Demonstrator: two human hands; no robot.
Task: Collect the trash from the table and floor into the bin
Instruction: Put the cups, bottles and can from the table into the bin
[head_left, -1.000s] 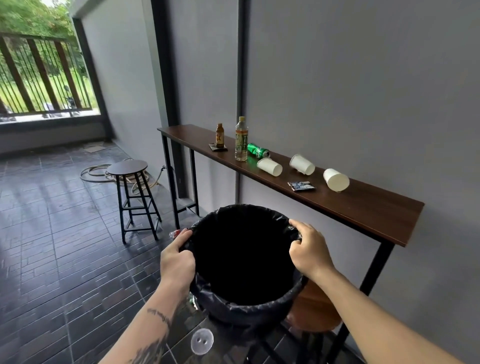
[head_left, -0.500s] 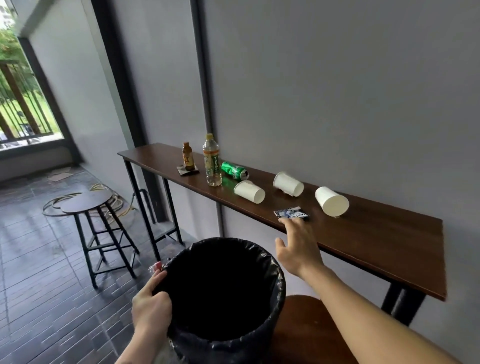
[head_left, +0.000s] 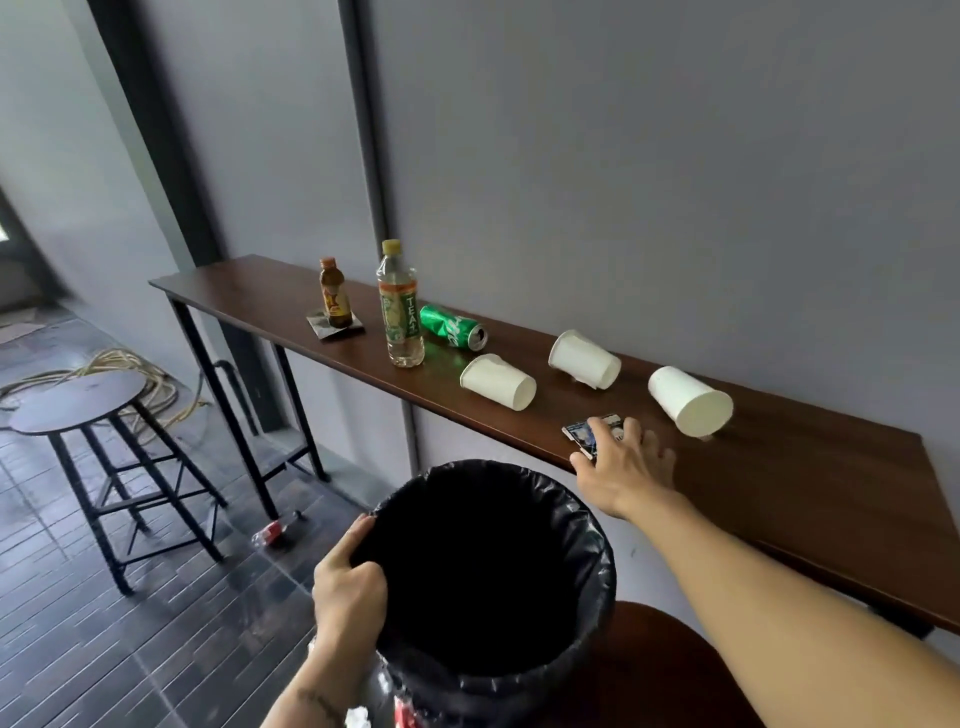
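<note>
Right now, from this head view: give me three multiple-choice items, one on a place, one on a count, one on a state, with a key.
1. Where is the green can?
A. on the stool
B. on the table, right of the tea bottle
C. in the bin

2. How many white paper cups lie on the table?
A. three
B. two
C. five

3. What is the left hand doing?
A. gripping the bin rim
B. holding a cup
C. resting on the stool

Key: 1 B, it lies on its side beside the bottle; 2 A, three tipped cups show; 3 A, its fingers curl over the black liner.
</note>
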